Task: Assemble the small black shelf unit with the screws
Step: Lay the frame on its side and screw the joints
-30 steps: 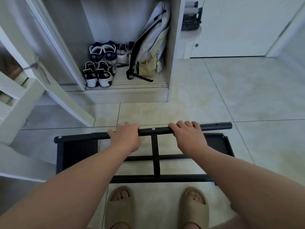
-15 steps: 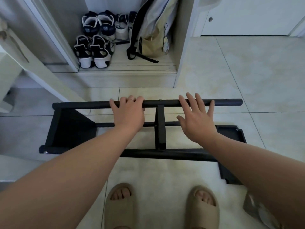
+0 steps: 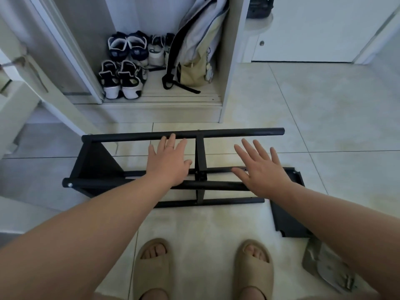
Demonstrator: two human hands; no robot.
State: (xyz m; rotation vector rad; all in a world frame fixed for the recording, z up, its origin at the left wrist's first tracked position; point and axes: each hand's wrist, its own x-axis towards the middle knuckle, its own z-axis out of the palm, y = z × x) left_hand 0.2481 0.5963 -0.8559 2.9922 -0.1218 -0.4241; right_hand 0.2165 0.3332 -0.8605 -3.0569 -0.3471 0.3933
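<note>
With your left hand (image 3: 167,163) and right hand (image 3: 262,169) both wide in grip and empty, the shelf frame (image 3: 238,132) looks fastened to its left panel (image 3: 95,163), while the right panel (image 3: 283,226) lies loose on the floor.

Shelf frame (image 3: 238,132) lies on the floor (image 3: 324,115), just ahead of the slippers (image 3: 151,271). Behind it stands the cupboard (image 3: 229,61), holding shoes (image 3: 121,81) at left and a backpack (image 3: 194,50) at right. Left hand (image 3: 168,163) is over the frame's left half, fingertips at the far bar; right hand (image 3: 262,169) is over the right half. A loose panel (image 3: 287,221) lies at the frame's right end, with a bag (image 3: 324,265) nearer the viewer.
</note>
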